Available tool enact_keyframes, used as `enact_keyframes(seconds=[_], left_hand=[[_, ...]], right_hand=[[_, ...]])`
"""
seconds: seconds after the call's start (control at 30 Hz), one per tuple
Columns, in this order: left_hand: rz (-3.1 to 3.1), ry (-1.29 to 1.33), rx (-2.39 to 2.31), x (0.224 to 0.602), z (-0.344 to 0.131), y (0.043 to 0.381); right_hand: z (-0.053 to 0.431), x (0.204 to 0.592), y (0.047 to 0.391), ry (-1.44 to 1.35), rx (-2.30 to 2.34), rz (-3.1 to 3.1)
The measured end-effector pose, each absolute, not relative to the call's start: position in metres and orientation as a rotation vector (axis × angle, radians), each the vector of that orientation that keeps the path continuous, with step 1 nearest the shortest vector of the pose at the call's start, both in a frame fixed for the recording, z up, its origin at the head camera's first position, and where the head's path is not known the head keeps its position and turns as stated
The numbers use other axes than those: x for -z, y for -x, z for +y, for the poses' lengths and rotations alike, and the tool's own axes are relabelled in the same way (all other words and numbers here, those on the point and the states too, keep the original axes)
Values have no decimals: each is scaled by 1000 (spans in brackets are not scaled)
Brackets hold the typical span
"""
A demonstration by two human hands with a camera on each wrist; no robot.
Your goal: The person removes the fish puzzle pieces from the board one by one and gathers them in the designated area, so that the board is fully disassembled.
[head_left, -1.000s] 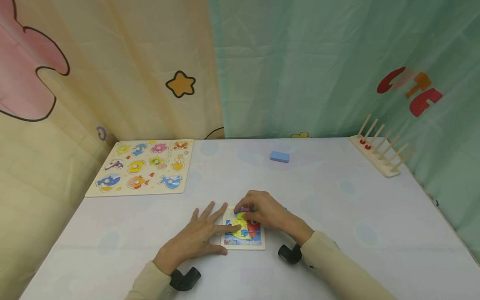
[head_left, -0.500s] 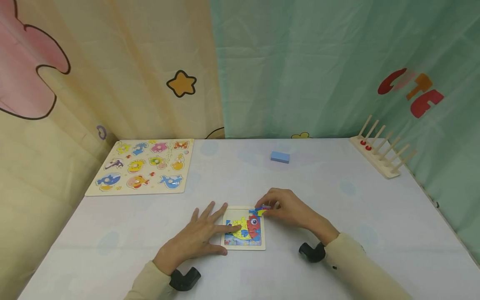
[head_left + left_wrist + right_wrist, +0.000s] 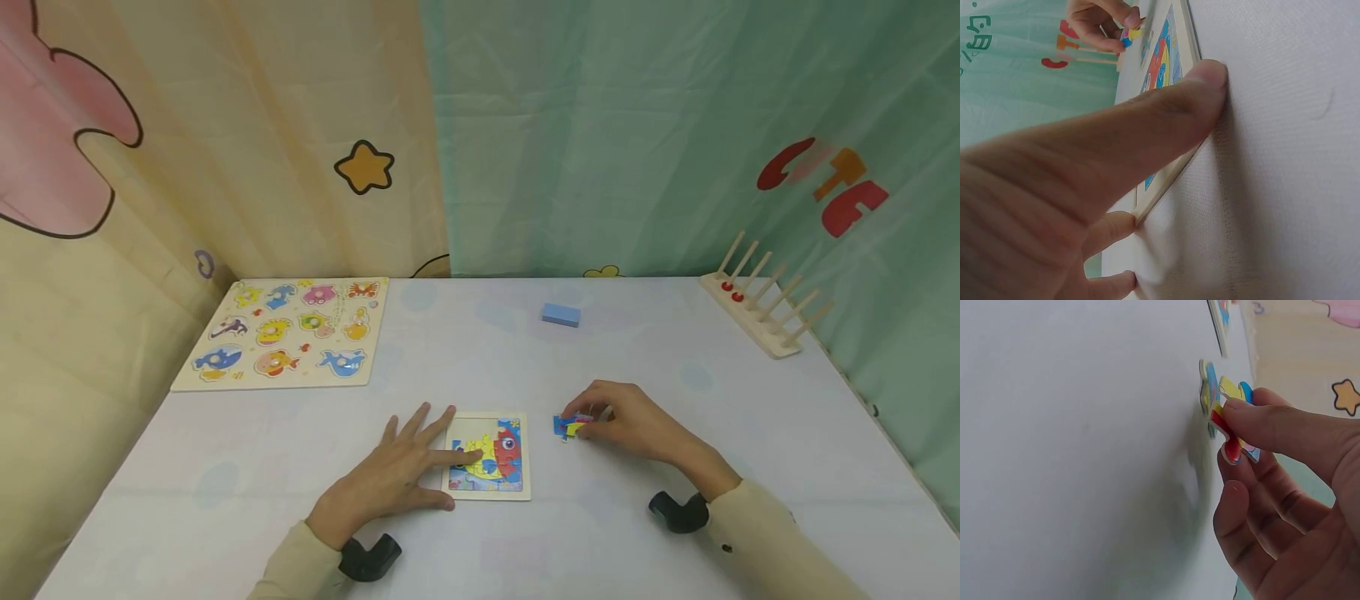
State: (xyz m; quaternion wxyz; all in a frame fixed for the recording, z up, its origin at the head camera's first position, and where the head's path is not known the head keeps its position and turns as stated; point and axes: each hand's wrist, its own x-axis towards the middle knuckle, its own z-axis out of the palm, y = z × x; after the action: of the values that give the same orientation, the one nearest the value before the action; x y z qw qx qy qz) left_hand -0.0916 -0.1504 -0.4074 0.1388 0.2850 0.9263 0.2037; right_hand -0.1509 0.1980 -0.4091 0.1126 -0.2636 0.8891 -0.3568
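A small jigsaw puzzle in a pale wooden frame (image 3: 489, 496) shows a red and yellow fish, with a bare patch at its upper left. My left hand (image 3: 401, 471) is spread flat beside it, one finger on the yellow part of the picture and the thumb (image 3: 1207, 81) near the frame's front corner. Right of the frame, my right hand (image 3: 626, 421) pinches colourful jigsaw pieces (image 3: 1227, 436) between thumb and fingers, low over the table. Behind them in the right wrist view, another blue and yellow piece (image 3: 1212, 378) sits at the table surface.
A large peg board with sea animals (image 3: 288, 333) lies at the back left. Further back stands a blue block (image 3: 561, 314). A wooden rack of upright pegs with red beads (image 3: 750, 312) is at the right edge. Curtains (image 3: 600, 142) border the table.
My right hand has moved right, from over the puzzle's top to beside the frame, carrying pieces away and exposing the bare upper left. My left hand has stayed in place.
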Motion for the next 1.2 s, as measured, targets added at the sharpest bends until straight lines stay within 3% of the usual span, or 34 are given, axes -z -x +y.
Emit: enact_keyframes(seconds=[0.3, 1.2], left_hand=[[2676, -819, -584, 406, -151, 91], [2677, -818, -572, 408, -149, 92]], right_hand=[[218, 406, 151, 782, 1042, 2594], [213, 408, 154, 730, 900, 2725]])
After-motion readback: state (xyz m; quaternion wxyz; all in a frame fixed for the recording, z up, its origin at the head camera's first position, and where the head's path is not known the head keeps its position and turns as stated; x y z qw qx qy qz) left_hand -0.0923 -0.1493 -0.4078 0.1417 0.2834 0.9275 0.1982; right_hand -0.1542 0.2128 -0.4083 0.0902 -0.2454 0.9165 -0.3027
